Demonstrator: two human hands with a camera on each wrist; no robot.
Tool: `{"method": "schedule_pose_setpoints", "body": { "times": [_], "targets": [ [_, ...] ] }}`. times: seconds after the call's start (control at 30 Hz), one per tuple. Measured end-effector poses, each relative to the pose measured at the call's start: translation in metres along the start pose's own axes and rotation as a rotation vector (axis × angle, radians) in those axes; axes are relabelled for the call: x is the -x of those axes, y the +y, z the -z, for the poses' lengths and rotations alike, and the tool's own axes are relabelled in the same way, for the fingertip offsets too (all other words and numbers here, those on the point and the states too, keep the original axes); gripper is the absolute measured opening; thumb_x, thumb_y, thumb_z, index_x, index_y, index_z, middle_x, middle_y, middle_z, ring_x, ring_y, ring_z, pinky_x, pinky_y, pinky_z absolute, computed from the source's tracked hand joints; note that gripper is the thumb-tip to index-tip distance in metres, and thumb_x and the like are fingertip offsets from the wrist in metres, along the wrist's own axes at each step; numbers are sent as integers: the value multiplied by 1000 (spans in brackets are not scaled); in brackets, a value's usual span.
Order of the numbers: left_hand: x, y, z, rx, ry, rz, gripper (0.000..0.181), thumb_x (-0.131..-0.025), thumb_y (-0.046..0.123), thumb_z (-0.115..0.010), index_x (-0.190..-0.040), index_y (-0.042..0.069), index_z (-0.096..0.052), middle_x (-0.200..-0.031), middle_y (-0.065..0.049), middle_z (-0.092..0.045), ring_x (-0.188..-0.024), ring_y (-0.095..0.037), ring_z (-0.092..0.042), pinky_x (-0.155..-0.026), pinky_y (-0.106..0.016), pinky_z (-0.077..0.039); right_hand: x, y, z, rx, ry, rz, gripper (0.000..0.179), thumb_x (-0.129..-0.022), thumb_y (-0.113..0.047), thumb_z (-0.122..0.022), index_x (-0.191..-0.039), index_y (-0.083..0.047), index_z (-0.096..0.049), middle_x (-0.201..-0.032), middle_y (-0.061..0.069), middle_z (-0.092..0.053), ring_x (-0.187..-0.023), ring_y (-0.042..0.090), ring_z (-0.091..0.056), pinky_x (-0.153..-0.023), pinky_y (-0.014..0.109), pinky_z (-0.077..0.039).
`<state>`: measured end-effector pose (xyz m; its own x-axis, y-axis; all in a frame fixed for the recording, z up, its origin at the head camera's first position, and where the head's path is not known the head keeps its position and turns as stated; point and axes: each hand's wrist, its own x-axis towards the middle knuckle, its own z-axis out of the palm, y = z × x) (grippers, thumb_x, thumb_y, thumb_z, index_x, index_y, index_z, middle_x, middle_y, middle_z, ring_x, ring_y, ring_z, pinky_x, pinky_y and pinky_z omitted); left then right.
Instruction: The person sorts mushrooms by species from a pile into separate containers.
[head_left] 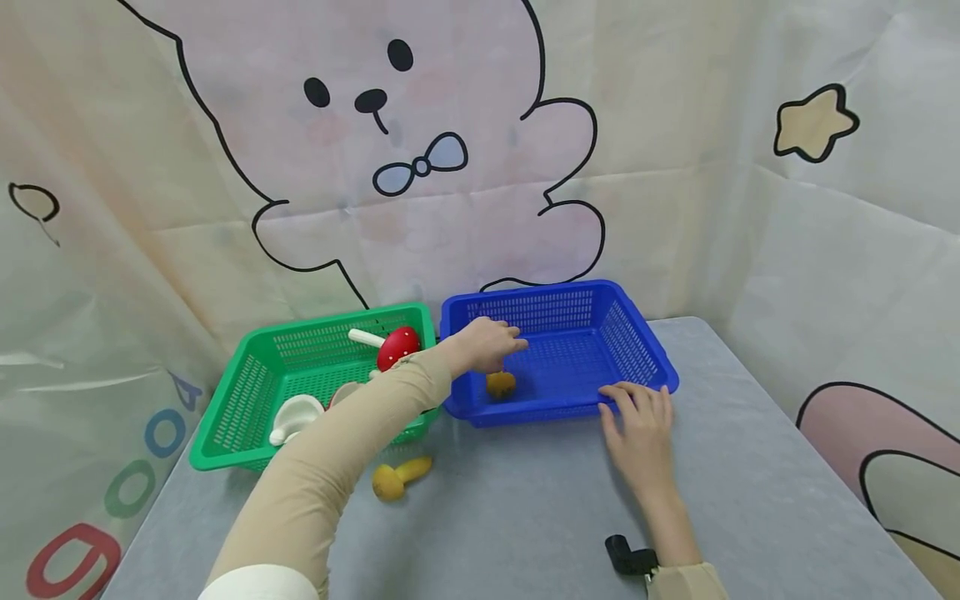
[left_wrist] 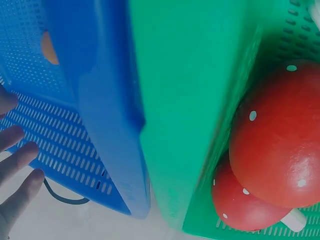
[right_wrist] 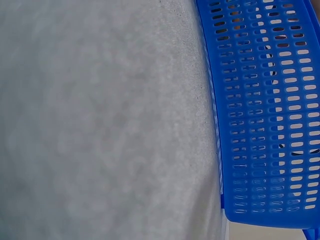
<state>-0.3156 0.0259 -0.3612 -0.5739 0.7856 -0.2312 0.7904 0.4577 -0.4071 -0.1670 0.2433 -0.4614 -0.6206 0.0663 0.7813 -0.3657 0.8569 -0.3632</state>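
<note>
My left hand reaches over the left part of the blue basket, its fingers extended and apart in the left wrist view. Below it, on the basket floor, lies a yellow toy mushroom, partly hidden by the hand. My right hand rests its fingertips on the front right rim of that basket, and the thumb stays off to the side. Another yellow toy mushroom lies on the table in front. The right wrist view shows only the basket's perforated wall and grey tabletop.
Left of the blue basket stands a green basket. It holds red spotted toy mushrooms and a white piece, partly hidden by my left sleeve. A printed curtain hangs behind the grey table.
</note>
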Motion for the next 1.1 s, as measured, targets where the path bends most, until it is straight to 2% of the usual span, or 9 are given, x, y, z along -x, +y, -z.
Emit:
{"method": "schedule_pose_setpoints", "body": {
  "times": [0.13, 0.3, 0.43, 0.47, 0.5, 0.67, 0.7, 0.93, 1.1],
  "targets": [
    [5, -1, 2, 25, 3, 4, 41, -94, 25, -60, -135, 24, -54, -130, 1, -60, -112, -17, -61, -76, -28, -58, 0, 1, 0, -4, 1, -8, 21, -77, 1, -74, -97, -5, -69, -100, 16, -64, -101, 38, -52, -105, 73, -25],
    [16, -1, 3, 95, 71, -4, 37, -94, 27, -60, -130, 20, -58, -127, -1, -63, -107, -18, -63, -73, -29, -58, 1, 2, 1, 5, -6, -19, 22, -77, 2, -75, -97, -5, -69, -100, 16, -63, -101, 38, -52, -106, 73, -25],
    [25, 1, 8, 131, 104, 23, 37, -94, 29, -59, -130, 21, -58, -127, -3, -63, -107, -19, -63, -76, -28, -58, 2, 3, 2, 10, -11, -23, 22, -77, 2, -75, -97, -4, -69, -101, 16, -63, -101, 38, -52, -106, 73, -25],
    [26, 1, 5, 125, 136, 25, 36, -93, 30, -60, -128, 21, -59, -123, -3, -63, -103, -19, -63, -73, -27, -57, 2, 3, 2, 9, -13, -23, 22, -77, 2, -75, -97, -4, -69, -101, 16, -63, -101, 39, -52, -106, 73, -25],
    [28, 2, 6, 134, 135, 36, 37, -94, 30, -59, -129, 21, -59, -122, -3, -63, -102, -19, -63, -72, -27, -57, 2, 4, 2, 9, -14, -24, 22, -77, 2, -75, -97, -4, -69, -101, 16, -63, -101, 39, -52, -106, 73, -25],
    [44, 9, 10, 154, 218, 52, 33, -93, 31, -60, -124, 21, -61, -109, 0, -65, -89, -16, -61, -61, -24, -51, 2, 4, 3, 12, -24, -36, 21, -78, 1, -74, -98, -5, -68, -101, 17, -63, -102, 39, -52, -107, 73, -23],
    [50, 12, 15, 164, 217, 60, 33, -93, 31, -60, -124, 21, -62, -109, 1, -65, -88, -15, -61, -62, -23, -50, 2, 4, 3, 13, -27, -39, 21, -79, 0, -74, -98, -5, -68, -102, 17, -63, -102, 38, -51, -107, 72, -23],
    [75, 23, 15, 151, 311, 93, 27, -92, 35, -63, -115, 21, -65, -98, 3, -64, -82, -12, -59, -56, -19, -43, 0, 1, 1, 9, -34, -26, 22, -78, 1, -74, -98, -4, -68, -101, 17, -63, -102, 39, -52, -107, 73, -24],
    [92, 32, 12, 220, 349, 133, 25, -91, 32, -64, -112, 20, -65, -96, 3, -64, -81, -13, -59, -57, -19, -40, 0, -1, -1, 3, -28, -27, 22, -78, 1, -74, -98, -4, -68, -102, 17, -63, -102, 38, -52, -107, 73, -24]
  ]
}}
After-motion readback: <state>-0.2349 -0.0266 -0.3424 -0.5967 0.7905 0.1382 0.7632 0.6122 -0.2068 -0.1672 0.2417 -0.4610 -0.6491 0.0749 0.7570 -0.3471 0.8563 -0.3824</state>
